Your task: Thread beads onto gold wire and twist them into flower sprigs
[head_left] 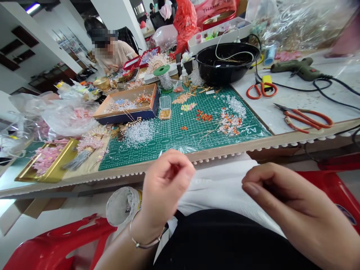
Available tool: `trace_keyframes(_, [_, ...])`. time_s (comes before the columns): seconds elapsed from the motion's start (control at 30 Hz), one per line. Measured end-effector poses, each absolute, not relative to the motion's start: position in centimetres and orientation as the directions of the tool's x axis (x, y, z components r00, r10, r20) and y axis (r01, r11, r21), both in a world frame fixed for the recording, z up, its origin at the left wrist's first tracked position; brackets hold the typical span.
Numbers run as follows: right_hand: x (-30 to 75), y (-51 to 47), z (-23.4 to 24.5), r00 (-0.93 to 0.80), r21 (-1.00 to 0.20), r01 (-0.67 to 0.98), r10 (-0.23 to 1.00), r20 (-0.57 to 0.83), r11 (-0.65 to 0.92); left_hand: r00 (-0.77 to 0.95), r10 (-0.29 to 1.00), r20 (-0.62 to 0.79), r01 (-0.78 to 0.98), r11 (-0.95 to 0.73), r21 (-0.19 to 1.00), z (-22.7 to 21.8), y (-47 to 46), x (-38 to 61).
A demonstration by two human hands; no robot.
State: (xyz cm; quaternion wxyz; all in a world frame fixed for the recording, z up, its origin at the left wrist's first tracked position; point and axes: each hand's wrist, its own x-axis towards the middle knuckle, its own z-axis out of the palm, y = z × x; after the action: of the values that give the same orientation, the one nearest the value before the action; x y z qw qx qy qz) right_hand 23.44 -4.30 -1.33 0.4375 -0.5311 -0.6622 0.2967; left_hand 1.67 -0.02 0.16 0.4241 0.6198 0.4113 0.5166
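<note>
My left hand (165, 187) hangs below the table edge over my lap, fingers curled into a pinch; what it holds is too small to make out. My right hand (284, 198) is beside it, fingers folded together with the thumb pressed in, and anything in it is hidden. Both hover above a white cloth (222, 183) on my lap. Just beyond them lies the green cutting mat (168, 135) strewn with clear beads (139, 132) and red and orange beads (229, 123).
Orange scissors (308, 118) and a second pair (261, 90), a glue gun (298, 68), a black bowl (227, 62) and a flat box (126, 105) stand on the table. A gold tray (47, 165) sits left. Another person works at the far end. Red stools flank me.
</note>
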Motion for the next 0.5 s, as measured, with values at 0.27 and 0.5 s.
trace_keyframes(0.27, [23.4,-4.2,-1.4,0.031,-0.857,0.458,0.959,0.283,0.238,0.420,0.889,-0.180,-0.233,0.298,0.926,-2.2,0.1,3.7])
trace_keyframes(0.5, [23.9,-4.4,-2.0,-0.157,-0.654,0.591,0.862,0.481,0.473,0.385,0.923,-0.003,-0.318,0.136,0.938,-1.6,0.3,4.6])
